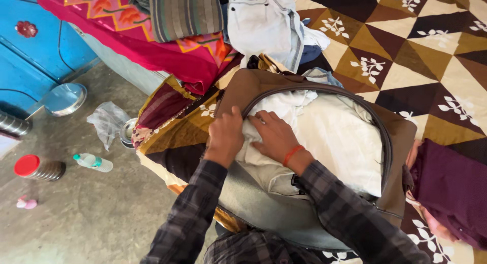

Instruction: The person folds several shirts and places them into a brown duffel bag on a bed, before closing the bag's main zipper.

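Your right hand (pixel 274 137) lies flat on the white cloth (pixel 329 137), fingers spread and pressing down into the folds near the bag's upper-left rim; it grips nothing, only pushes. An orange band circles that wrist. Your left hand (pixel 225 137) is curled over the edge of the brown bag (pixel 243 89), fingers bent and closed on the rim just beside the dark zipper track, knuckles up. The two hands sit close together, almost touching at the thumbs.

The white cloth fills the open mouth of the bag, bunched and creased, ringed by the zipper arc that curves from your hands round to the right side. The bag's grey inner flap hangs toward you, over your checked sleeves.

The bag rests on a bed covered by a patterned spread (pixel 406 51) of brown, cream and dark triangles with white leaf sprigs. Above the bag lie pale jeans (pixel 264 25), a striped folded cloth (pixel 185 12) and a pink and red sheet (pixel 127 35) draped over the bed's edge. A maroon garment (pixel 451 188) lies at the right, just beside the bag.

To the left the bed ends and a bare grey concrete floor (pixel 91 218) begins. On it lie a clear plastic bottle (pixel 93 162), a ribbed jar with a red lid (pixel 38 167), a crumpled plastic bag (pixel 106 122) and a steel bowl (pixel 63 99), with a blue painted door (pixel 30 51) behind them.
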